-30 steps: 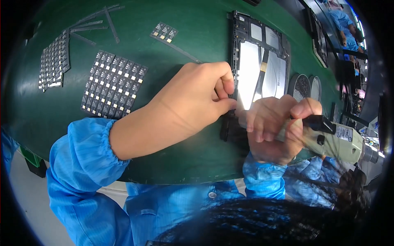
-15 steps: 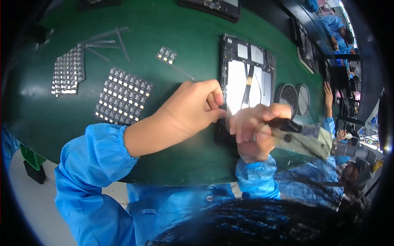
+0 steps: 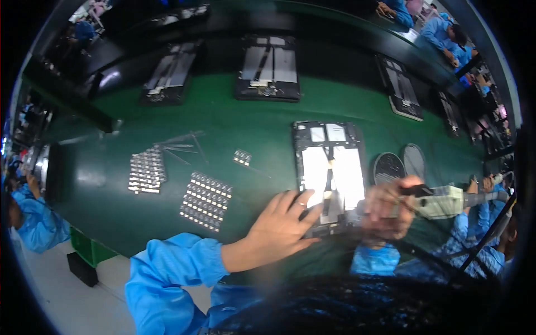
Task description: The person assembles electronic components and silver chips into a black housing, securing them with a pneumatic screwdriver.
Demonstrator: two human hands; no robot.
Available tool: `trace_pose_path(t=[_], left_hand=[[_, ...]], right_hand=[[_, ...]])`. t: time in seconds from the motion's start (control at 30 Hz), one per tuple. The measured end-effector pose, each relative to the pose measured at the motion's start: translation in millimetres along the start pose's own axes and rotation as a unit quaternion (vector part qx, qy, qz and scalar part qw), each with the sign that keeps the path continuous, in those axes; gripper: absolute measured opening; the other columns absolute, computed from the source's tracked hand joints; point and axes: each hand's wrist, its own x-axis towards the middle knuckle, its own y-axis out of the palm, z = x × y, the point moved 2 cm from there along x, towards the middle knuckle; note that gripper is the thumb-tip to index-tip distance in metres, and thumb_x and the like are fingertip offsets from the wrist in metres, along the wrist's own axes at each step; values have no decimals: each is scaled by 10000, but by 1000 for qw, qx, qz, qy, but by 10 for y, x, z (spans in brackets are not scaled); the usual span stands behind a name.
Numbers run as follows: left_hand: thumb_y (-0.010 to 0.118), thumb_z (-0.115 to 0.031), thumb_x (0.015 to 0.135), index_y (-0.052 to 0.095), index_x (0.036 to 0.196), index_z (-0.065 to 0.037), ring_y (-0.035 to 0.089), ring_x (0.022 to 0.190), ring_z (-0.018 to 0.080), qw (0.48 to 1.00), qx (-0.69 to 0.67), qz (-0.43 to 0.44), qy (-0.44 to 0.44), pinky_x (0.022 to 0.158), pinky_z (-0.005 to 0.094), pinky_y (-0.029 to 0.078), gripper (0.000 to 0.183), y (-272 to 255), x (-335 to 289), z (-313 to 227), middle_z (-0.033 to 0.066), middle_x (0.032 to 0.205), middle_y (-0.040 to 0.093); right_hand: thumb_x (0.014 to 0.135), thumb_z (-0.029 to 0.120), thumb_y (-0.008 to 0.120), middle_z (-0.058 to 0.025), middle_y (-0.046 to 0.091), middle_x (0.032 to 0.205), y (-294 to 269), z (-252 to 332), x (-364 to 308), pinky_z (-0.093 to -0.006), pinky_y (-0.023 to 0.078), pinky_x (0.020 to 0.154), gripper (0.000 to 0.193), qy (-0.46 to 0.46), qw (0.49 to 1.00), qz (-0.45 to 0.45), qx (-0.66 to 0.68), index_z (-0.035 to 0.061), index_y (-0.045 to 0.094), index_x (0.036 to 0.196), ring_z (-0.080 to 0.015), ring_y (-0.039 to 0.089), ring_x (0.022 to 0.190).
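The left hand [image 3: 285,226], fingers spread, touches the lower left edge of the opened flat device [image 3: 329,174] on the green surface [image 3: 262,123]; the right hand [image 3: 388,209], blurred, is curled around a pale power driver [image 3: 444,202] beside the device's lower right corner. Right of the device, one round dish [image 3: 375,167] holds small dark bits [image 3: 389,169]; the contents of the second dish [image 3: 423,161] are unclear.

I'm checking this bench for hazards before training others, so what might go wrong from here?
The power tool in the right grip might slip toward the left grip, whose bare fingers are spread at the edge of the open device.
The tool could scratch the device's bright panels.
The round dish just beyond the right grip might get knocked.
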Motion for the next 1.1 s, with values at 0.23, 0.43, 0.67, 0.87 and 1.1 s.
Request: trace_pose_path(t=[0.23, 0.43, 0.67, 0.87, 1.1], left_hand=[[711, -311, 852, 568, 1244, -16, 513, 1166, 363, 974, 184, -129, 31, 1071, 494, 366, 511, 57, 952, 682, 211, 1311, 541], [607, -432, 934, 520, 1391, -93, 443, 1306, 355, 967, 235, -74, -70, 1126, 597, 276, 576, 84, 2092, 1324, 180, 1458, 458], [845, -618, 609, 335, 1513, -168, 236, 1406, 497, 960, 173, -150, -161, 1105, 725, 135, 1132, -686, 1591, 1676, 332, 1479, 306], [808, -389, 792, 521, 1397, -47, 489, 1327, 338, 978, 33, -103, -175, 1098, 449, 385, 752, -886, 927, 2307, 191, 1431, 517], [674, -237, 953, 553, 1365, -19, 595, 1190, 227, 948, -34, -250, -195, 1042, 344, 438, 482, -900, 876, 2374, 117, 1339, 613]], right_hand=[[1013, 267, 511, 17, 364, 617, -139, -4, 193, -275, 340, 419, 282, -41, 998, -20, 39, 37, 432, 1156, -93, 361, 448], [950, 313, 602, 31, 357, 565, -11, 133, 96, -237, 346, 398, 387, -23, 995, -97, -28, 14, 456, 1148, -68, 348, 421], [1014, 269, 503, 41, 349, 573, -454, 375, 172, -233, 321, 441, 289, -43, 994, -96, -5, 20, 478, 1158, -56, 341, 456], [1020, 262, 505, 49, 362, 616, -1095, 694, 288, -249, 311, 457, 315, -48, 992, -119, -15, 21, 485, 1222, -59, 333, 485], [949, 108, 580, -16, 419, 594, -1333, 602, 503, -301, 417, 455, 235, -86, 982, -128, -106, -3, 535, 1151, -111, 406, 440]])
